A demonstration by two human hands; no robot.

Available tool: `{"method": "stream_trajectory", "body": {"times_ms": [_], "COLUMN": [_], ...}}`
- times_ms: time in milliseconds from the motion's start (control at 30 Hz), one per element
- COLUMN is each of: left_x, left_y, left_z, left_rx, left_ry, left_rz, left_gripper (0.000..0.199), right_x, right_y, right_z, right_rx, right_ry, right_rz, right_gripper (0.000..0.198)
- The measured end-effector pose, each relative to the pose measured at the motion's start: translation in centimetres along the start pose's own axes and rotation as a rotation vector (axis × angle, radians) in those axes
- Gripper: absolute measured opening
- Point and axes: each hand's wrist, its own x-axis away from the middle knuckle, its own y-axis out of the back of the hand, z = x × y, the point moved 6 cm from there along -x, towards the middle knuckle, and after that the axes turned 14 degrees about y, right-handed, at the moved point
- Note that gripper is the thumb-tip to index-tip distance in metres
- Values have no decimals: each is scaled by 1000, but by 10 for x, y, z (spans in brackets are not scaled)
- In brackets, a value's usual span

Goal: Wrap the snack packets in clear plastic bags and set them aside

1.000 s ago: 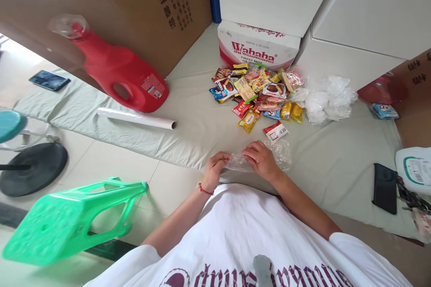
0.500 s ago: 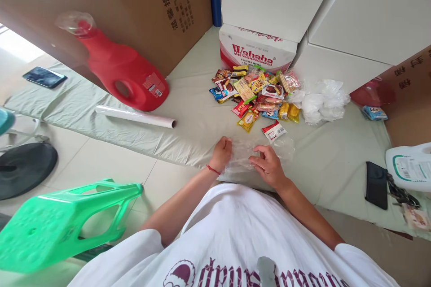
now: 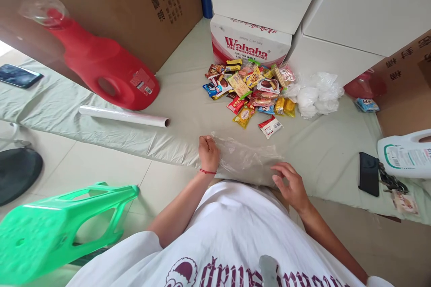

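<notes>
A clear plastic bag (image 3: 247,154) is stretched out flat in front of my body, on the edge of the cloth-covered surface. My left hand (image 3: 208,152), with a red cord at the wrist, is closed on the bag's left end. At the bag's right end, my right hand (image 3: 291,184) has its fingers apart and slightly curled; nothing shows in them. Just beyond the bag lies a red and white snack packet (image 3: 270,126). Behind that is a pile of wrapped snacks (image 3: 252,85) in many colours, with bunched clear plastic bags (image 3: 319,94) to its right.
A Wahaha carton (image 3: 251,45) stands behind the snacks. On the left are a red jug (image 3: 111,71), a plastic-wrap roll (image 3: 124,116) and a phone (image 3: 20,75); a green stool (image 3: 67,224) lies below. A black phone (image 3: 368,174) and white jug (image 3: 407,157) sit right.
My right hand has moved right and toward my body, away from my left hand, its fingers spreading. The bag now lies more stretched out. The whole view has shifted slightly.
</notes>
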Motion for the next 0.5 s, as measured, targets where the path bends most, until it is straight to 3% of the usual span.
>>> {"method": "stream_trajectory", "body": {"times_ms": [133,267,333,400,500], "left_x": [15,32,46,69,102], "left_y": [-4,13,30,39,29], "left_z": [-3,-10,-23,-44,-66], "left_rx": [-166,-272,-342,-432,-521], "left_ry": [4,-21,-132,-341,-587], "left_rz": [33,30,-69,-132,6], "left_gripper": [38,39,39,47,69], "right_x": [-49,-98,-117,-134,-152], "right_y": [-20,-40,-46,-52,-65], "right_z": [-7,-6,5,20,41], "right_rx": [62,23,145,298,427], "right_ry": [-54,-138,-120,-82,-63], "right_rz": [37,-26,18,114,251], "right_gripper": [53,30,23,20,26]}}
